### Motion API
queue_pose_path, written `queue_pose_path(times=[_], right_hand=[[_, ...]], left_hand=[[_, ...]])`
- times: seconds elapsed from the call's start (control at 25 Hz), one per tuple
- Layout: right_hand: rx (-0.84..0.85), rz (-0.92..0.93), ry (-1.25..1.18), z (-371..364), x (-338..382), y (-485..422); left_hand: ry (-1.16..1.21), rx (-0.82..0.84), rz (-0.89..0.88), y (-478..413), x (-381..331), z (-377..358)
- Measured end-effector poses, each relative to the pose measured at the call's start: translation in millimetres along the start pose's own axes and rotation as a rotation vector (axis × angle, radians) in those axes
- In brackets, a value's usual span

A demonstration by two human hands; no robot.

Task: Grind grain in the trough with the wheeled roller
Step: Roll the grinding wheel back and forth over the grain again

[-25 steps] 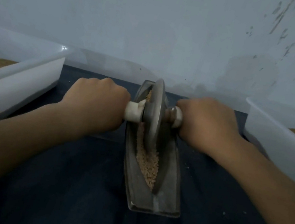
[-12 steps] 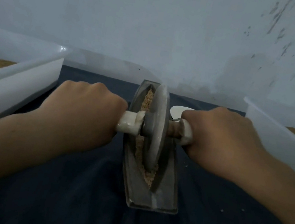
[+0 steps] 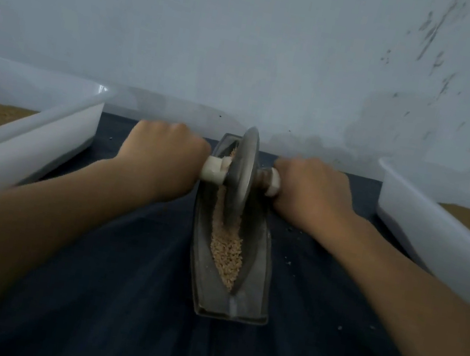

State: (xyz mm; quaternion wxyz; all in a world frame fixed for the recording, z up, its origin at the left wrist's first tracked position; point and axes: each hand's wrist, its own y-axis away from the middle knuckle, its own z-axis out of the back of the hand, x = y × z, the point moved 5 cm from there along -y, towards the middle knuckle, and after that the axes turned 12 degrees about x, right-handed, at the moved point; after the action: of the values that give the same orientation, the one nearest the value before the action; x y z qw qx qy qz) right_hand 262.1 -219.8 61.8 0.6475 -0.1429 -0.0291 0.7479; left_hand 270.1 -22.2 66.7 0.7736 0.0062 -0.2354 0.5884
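Both fists wrap the axle, left hand [image 3: 160, 155] and right hand [image 3: 310, 187], with the wheel [image 3: 242, 179] at the trough's [image 3: 260, 259] far end, grain [image 3: 227, 254] lying nearer along its long axis, so the next stroke likely pulls back.

White tubs [image 3: 31, 140] [image 3: 436, 230] either side on dark cloth [image 3: 120, 298], pale wall [image 3: 220, 35] behind

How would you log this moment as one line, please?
left hand grips white handle; right hand grips opposite handle; grey metal wheeled roller in far half of grey metal trough; tan grain inside
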Motion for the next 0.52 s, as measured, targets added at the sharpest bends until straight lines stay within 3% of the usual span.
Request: queue_pose_path(times=[0.2, 0.4, 0.52], right_hand=[[-0.271, 0.107, 0.14, 22.7, 0.5, 71.9], [-0.054, -0.071, 0.011, -5.3, -4.2, 1.8], [-0.047, -0.082, -0.05, -9.4, -2.2, -26.4]], left_hand=[[-0.017, -0.192, -0.123, 57.9, 9.8, 13.1], [-0.08, -0.118, 0.005, -4.7, -1.1, -4.7], [-0.037, -0.067, 0.048, -30.0, -0.6, -1.4]])
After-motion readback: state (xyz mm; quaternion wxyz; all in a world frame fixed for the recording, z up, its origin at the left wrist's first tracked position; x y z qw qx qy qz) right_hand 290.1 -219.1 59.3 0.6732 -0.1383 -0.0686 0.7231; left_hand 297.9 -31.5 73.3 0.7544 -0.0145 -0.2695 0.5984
